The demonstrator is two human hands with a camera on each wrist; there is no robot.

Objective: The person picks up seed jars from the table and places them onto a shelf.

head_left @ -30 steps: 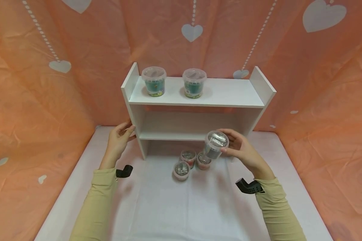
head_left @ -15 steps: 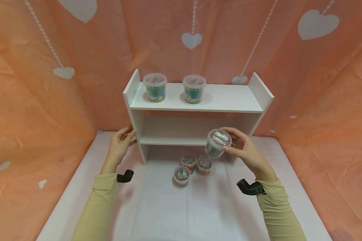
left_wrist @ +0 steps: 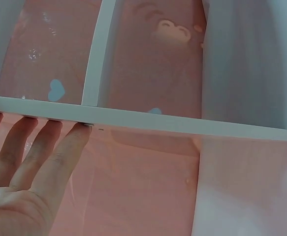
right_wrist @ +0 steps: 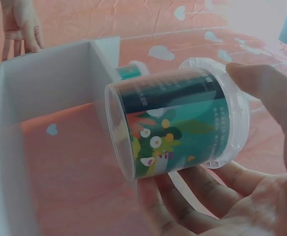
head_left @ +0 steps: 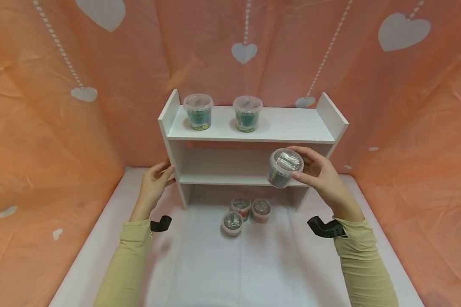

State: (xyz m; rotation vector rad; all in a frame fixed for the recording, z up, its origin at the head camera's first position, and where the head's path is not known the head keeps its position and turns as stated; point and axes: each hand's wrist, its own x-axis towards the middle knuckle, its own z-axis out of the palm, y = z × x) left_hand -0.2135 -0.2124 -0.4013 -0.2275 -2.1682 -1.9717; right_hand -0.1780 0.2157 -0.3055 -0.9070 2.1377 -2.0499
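Observation:
In the head view my right hand (head_left: 319, 177) grips a clear-lidded plastic tub (head_left: 279, 177), raised in front of the shelf's middle level. In the right wrist view the tub (right_wrist: 177, 123) shows a teal label with a cartoon print; my thumb is at the lid and my fingers are underneath. The white shelf unit (head_left: 253, 140) stands at the back of the table. My left hand (head_left: 153, 186) is at its left side panel, and in the left wrist view the extended fingers (left_wrist: 54, 162) touch that panel (left_wrist: 148, 120).
Two teal-labelled tubs, one at the left (head_left: 199, 117) and one near the middle (head_left: 247, 118), stand on the top shelf. Three smaller reddish tubs (head_left: 232, 225) sit on the white tabletop (head_left: 215, 273) below. Orange cloth (head_left: 53, 140) with hearts surrounds the table.
My right hand has lifted the tub up and to the right, from over the small tubs to before the middle shelf. The left hand stays at the side panel. The head view has shifted slightly.

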